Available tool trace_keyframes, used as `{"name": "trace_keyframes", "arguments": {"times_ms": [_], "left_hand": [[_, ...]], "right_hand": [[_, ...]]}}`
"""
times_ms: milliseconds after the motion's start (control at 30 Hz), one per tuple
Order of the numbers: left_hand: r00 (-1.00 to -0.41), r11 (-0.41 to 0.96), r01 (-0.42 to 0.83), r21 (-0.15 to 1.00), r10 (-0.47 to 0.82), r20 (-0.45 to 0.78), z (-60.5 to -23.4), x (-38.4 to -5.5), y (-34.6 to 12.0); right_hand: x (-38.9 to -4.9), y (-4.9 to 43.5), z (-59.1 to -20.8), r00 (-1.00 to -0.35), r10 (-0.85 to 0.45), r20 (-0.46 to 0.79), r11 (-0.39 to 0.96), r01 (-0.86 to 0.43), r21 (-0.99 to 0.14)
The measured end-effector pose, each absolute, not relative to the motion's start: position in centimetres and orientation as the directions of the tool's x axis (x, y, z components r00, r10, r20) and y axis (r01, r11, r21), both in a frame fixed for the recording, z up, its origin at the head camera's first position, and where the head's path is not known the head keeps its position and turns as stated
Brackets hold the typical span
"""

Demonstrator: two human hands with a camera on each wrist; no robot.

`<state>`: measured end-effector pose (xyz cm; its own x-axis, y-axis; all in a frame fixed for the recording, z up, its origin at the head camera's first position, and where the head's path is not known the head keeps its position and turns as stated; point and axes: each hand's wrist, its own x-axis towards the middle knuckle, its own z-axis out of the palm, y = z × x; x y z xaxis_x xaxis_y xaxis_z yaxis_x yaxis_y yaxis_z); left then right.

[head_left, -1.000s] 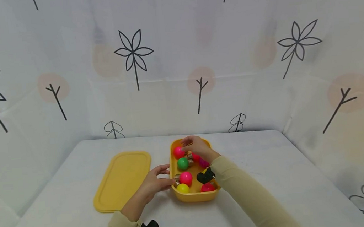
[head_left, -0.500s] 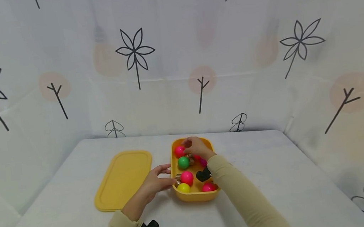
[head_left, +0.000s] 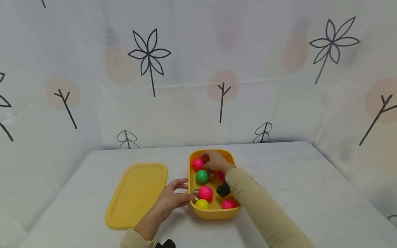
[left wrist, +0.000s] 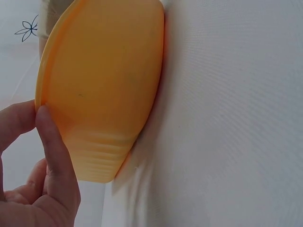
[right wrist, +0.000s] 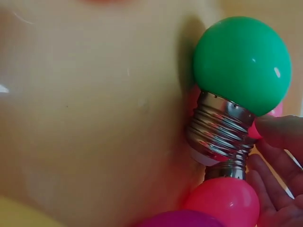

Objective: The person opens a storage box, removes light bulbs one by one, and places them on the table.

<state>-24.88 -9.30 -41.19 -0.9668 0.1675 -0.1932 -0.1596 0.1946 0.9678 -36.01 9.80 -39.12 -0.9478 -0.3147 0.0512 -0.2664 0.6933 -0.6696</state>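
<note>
A yellow, round-cornered plastic box (head_left: 215, 215) on the white-clothed table (head_left: 281, 195) is being pinched at its rim between the left hand's (head_left: 171, 199) thumb and finger, as before. Inside, the right hand (head_left: 217, 161) is being held part-bent beside a round green bulb (head_left: 202, 176) and a round pink bulb (head_left: 197, 164); whether either is being gripped cannot be told. More of the round purple bulb (head_left: 222, 176) is now being covered
</note>
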Motion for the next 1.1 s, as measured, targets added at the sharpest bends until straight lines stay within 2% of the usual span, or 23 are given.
{"name": "trace_keyframes", "arguments": {"times_ms": [133, 367, 800, 1100], "left_hand": [[-0.967, 0.190, -0.159, 0.969, 0.169, -0.192, -41.2, -24.9, -9.3], [-0.967, 0.183, -0.165, 0.969, 0.162, -0.195, -41.1, -24.9, -9.2], [-0.967, 0.180, -0.163, 0.970, 0.165, -0.193, -41.3, -24.9, -9.1], [-0.968, 0.194, -0.176, 0.965, 0.143, -0.205, -41.3, -24.8, -9.2]], "right_hand": [[-36.2, 9.6, -39.4, -0.942, -0.332, 0.044, 0.733, -0.287, -0.616], [-35.6, 9.3, -39.0, -0.940, -0.340, -0.019, 0.739, -0.255, -0.623], [-35.2, 9.2, -38.7, -0.918, -0.395, -0.027, 0.738, -0.299, -0.605], [-34.6, 9.4, -37.4, -0.911, -0.396, -0.113, 0.649, -0.191, -0.736]]}}
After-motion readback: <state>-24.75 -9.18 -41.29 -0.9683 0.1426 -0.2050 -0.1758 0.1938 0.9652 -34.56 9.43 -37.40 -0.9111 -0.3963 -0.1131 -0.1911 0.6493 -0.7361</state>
